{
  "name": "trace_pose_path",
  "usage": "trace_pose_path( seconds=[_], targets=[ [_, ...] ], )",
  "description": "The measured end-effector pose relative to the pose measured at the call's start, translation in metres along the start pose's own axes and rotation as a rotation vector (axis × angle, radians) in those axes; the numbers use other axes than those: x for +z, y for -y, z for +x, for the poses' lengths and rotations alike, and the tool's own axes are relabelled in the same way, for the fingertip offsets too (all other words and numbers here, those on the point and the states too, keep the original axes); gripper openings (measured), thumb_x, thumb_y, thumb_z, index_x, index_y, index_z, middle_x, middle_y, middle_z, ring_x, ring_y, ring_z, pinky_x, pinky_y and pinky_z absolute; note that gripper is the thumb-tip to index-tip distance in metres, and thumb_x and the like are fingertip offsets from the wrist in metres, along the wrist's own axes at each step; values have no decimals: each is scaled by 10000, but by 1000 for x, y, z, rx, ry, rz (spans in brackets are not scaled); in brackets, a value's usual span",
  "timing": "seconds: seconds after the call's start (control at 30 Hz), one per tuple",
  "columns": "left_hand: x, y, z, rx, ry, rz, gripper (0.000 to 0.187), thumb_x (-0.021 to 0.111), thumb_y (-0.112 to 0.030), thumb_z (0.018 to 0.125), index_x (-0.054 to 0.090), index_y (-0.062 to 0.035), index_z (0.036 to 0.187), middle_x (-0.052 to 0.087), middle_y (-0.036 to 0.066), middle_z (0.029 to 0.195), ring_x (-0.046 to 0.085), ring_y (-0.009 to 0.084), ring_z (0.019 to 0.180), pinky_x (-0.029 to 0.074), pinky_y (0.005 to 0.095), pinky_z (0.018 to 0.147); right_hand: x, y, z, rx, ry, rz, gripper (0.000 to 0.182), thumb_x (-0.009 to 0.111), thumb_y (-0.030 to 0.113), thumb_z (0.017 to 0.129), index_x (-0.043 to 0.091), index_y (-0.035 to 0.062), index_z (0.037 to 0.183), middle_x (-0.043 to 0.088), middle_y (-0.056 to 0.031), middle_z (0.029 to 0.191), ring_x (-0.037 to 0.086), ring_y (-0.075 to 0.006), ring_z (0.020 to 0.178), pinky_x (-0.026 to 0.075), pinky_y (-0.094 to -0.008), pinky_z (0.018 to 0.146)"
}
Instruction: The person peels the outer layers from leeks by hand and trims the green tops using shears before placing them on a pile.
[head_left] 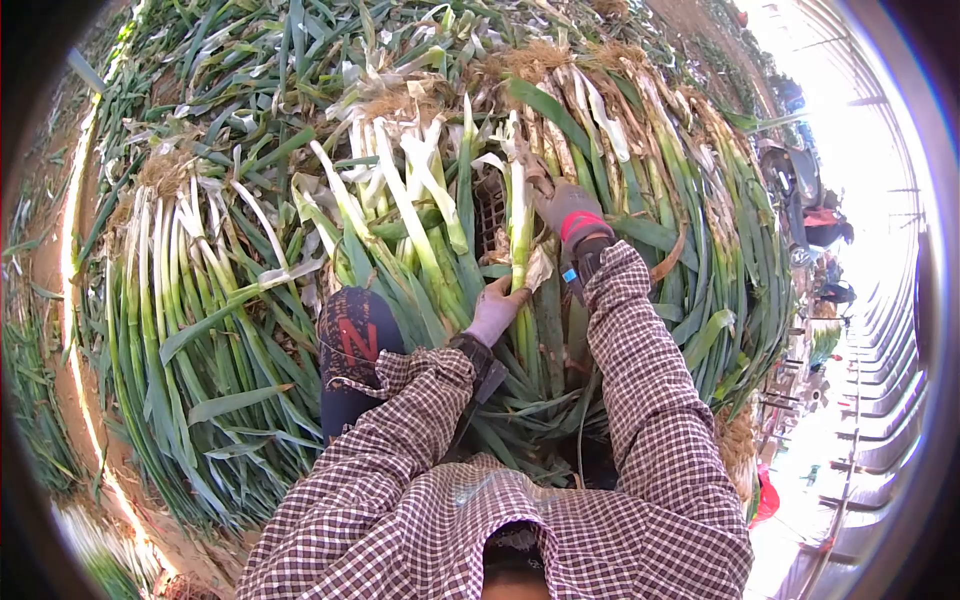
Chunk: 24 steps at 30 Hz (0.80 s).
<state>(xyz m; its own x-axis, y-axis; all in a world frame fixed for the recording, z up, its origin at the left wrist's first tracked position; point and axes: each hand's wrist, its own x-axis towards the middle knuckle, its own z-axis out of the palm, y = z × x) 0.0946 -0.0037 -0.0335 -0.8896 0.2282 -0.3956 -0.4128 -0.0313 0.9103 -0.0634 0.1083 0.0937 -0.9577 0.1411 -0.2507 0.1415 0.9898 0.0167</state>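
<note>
A: The daylight is strong, and the sky [860, 130] at right is burned to white.
B: Yes. The fisheye bends the edges, and the black corners cut the view.

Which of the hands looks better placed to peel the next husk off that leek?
Probably the right hand: it rests higher on the leek stalk near its white part, while the left hand grips the stalk lower down.

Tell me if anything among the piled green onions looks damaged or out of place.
Nothing out of place. Dry, papery outer skin hangs loose from the stalk that the left hand grips and the gloved right hand touches higher up. Similar husks show across the piled green onions.
</note>
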Motion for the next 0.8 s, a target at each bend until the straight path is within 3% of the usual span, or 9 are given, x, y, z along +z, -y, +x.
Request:
trace_pose_path(
  seconds=[0.13,0.33,0.63,0.8],
  targets=[
    [-1,8,8,-75,42,-92,438,644,-278,913,620,-15,1262,704,151,1066,662,228,964,495,346,881,10,-22,-36,-104,17,7,639,499,608,908,636,14,1100,679,-275,988,661,-435,940,520,-500,822],
    [-1,15,13,-158,139,-331,422,594,-180,954,568,28,1321,676,106,1143,637,185,979,494,300,889,17,-44,-124,-53,112,-33,570,527,563,908,599,31,1102,688,-249,920,665,-438,884,518,-520,769],
    [-9,23,3,-195,234,-433,443,637,-182,943,557,1,1339,653,46,1146,593,152,1007,456,277,912,9,-13,-22,33,12,81,638,519,586,892,625,18,1163,645,-299,1113,617,-444,1062,483,-489,919],
    [-20,22,-4,-220,195,-694,445,613,-168,964,505,-10,1367,643,63,1154,607,176,1002,497,327,879,9,-40,-76,11,78,219,558,576,526,892,648,12,1097,670,-276,1010,634,-447,990,509,-473,832]
  ],
)
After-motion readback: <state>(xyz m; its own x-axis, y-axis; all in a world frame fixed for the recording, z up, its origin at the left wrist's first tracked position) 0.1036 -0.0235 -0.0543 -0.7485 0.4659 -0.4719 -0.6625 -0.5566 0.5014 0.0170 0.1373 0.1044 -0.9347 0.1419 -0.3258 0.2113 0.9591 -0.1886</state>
